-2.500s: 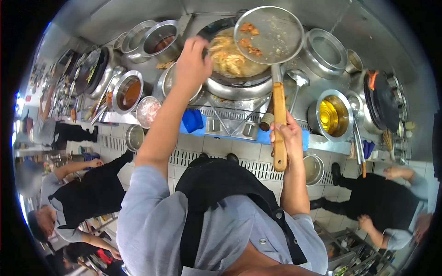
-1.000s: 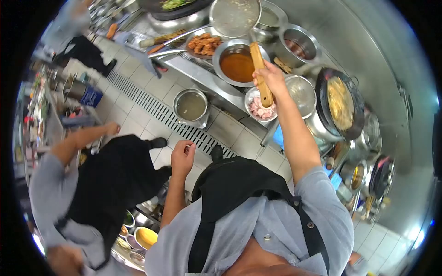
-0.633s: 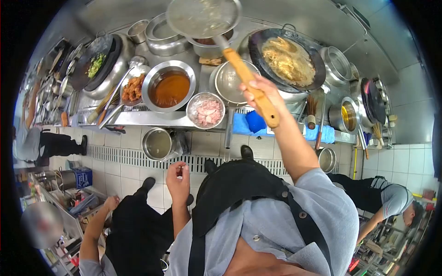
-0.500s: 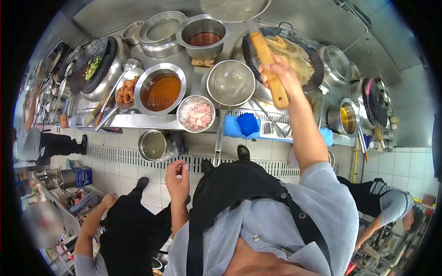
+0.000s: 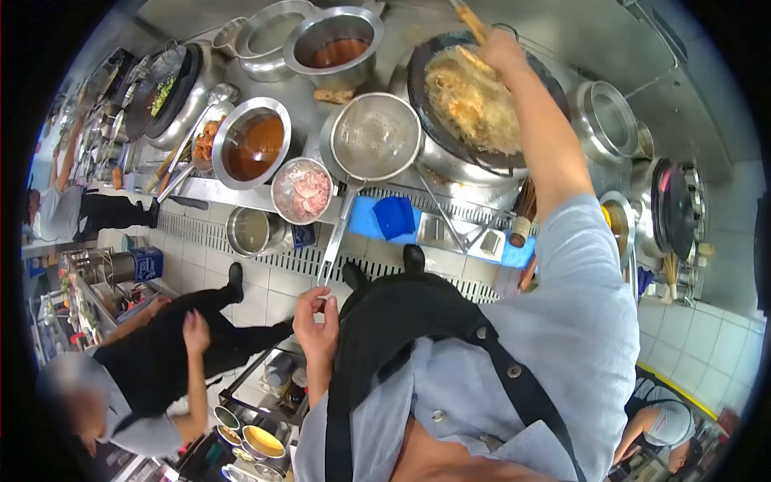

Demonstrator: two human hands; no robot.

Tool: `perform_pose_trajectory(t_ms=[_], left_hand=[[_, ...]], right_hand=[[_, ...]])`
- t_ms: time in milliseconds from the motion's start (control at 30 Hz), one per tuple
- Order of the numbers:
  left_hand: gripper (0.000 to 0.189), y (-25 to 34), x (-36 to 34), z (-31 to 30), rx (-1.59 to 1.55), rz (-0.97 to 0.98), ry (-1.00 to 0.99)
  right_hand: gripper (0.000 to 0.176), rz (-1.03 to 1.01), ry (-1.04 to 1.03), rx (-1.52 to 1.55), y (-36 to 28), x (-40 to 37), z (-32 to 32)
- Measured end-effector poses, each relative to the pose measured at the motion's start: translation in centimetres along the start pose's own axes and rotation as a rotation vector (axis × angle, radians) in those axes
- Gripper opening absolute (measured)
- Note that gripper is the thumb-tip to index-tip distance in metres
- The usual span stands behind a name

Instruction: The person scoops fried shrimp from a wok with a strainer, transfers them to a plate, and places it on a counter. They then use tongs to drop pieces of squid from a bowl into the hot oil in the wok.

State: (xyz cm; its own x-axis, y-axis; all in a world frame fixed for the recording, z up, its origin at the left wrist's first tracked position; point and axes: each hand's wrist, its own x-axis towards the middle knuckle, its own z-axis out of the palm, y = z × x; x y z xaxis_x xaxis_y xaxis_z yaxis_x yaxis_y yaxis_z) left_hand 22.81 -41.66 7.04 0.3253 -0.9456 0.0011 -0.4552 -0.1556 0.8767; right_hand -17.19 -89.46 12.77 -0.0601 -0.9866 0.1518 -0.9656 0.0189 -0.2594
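My right hand (image 5: pixel 501 55) is closed around a wooden handle (image 5: pixel 469 19) above the far side of a large dark wok (image 5: pixel 418 79). Pale, golden food (image 5: pixel 474 100) bubbles in oil inside the wok. My left hand (image 5: pixel 318 321) is raised in front of my apron, fingers curled but apart, holding nothing. Near it ends the long handle of a round strainer (image 5: pixel 376 136), which rests left of the wok. Beside the strainer stands a bowl of raw pink meat (image 5: pixel 310 193).
Pots of brown liquid (image 5: pixel 255 149) and reddish liquid (image 5: pixel 333 53) stand on the left. A blue cloth (image 5: pixel 394 218) lies at the counter's front edge. One co-worker (image 5: pixel 152 353) is close at my left; another (image 5: pixel 662 422) is at the lower right.
My right hand has moved up and away over the wok with the wooden handle. My left hand has stayed near my apron. The co-worker on the left has turned and raised a hand.
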Motion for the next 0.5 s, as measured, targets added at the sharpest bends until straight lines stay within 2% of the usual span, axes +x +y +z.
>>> perform_pose_trajectory(t_ms=[133, 200, 267, 333, 500], left_hand=[[0.021, 0.5, -0.3, -0.2, -0.004, -0.027, 0.012], [0.02, -0.2, 0.0, -0.4, -0.022, -0.011, -0.011], [0.02, -1.3, 0.5, -1.1, -0.038, 0.009, -0.046], [0.022, -2.1, 1.2, -1.3, -0.033, 0.113, -0.087], [0.023, -3.1, 1.7, -2.9, -0.081, 0.165, -0.194]], right_hand=[[0.063, -0.031, 0.092, 0.378, 3.4, -8.7, -5.1], [0.064, 0.139, -0.003, 0.645, 4.6, -15.0, -8.9], [0.063, 0.32, 0.026, 0.702, 3.5, -21.7, -13.2], [0.063, 0.348, 0.046, 0.761, 4.8, -26.3, -15.2], [0.06, 0.446, 0.059, 0.795, 6.5, -32.7, -16.3]])
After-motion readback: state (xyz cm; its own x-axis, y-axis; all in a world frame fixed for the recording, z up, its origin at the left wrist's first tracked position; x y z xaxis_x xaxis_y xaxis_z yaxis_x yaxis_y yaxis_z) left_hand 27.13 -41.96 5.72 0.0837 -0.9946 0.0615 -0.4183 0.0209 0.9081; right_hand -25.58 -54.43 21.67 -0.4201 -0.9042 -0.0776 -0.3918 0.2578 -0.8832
